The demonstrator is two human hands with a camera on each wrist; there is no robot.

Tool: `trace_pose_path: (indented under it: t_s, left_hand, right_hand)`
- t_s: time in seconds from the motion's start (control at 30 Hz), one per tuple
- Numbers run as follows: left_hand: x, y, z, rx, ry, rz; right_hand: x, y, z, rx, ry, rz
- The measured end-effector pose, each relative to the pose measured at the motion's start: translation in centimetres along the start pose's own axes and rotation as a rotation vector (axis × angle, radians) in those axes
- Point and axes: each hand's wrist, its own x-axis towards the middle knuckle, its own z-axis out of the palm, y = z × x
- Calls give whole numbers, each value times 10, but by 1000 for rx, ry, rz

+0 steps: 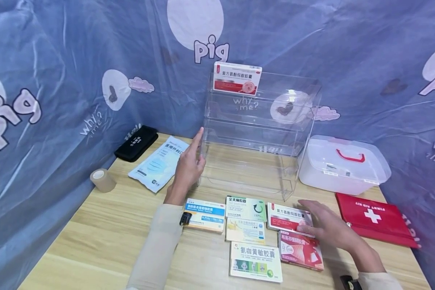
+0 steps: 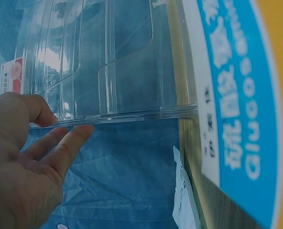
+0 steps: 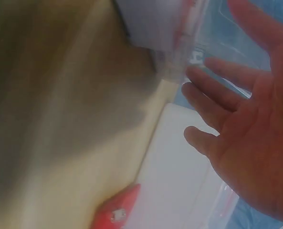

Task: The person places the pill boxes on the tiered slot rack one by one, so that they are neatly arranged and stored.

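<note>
My left hand pinches the left side edge of a clear tiered rack; in the left wrist view the thumb and fingers of this hand lie on either side of the panel. A red-and-white medicine box stands upright at the left of the rack's top tier. My right hand, fingers spread and relaxed, hovers at the right end of a similar red-and-white box lying on the table. Nothing is held by that hand in the right wrist view. A pink-red box lies just below.
Several flat boxes lie before the rack, including a blue-and-white one and a green-and-white one. Left: mask packet, black case, tape roll. Right: white lidded container, red first aid pouch.
</note>
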Motion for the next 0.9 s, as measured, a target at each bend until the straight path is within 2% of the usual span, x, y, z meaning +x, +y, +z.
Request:
trace_pose_path:
  t_s: [0.33,0.63,0.9]
  left_hand:
    - [0,-1,1,-11,6,7]
    - [-1,-1,2,-12,3,6]
    - [0,-2,1,-15,10,18]
  right_hand:
    - [-4,2,11,-1,-63,63]
    - [-9,14,4,-26,-69,152]
    - [-13,23,5,14,-47,140]
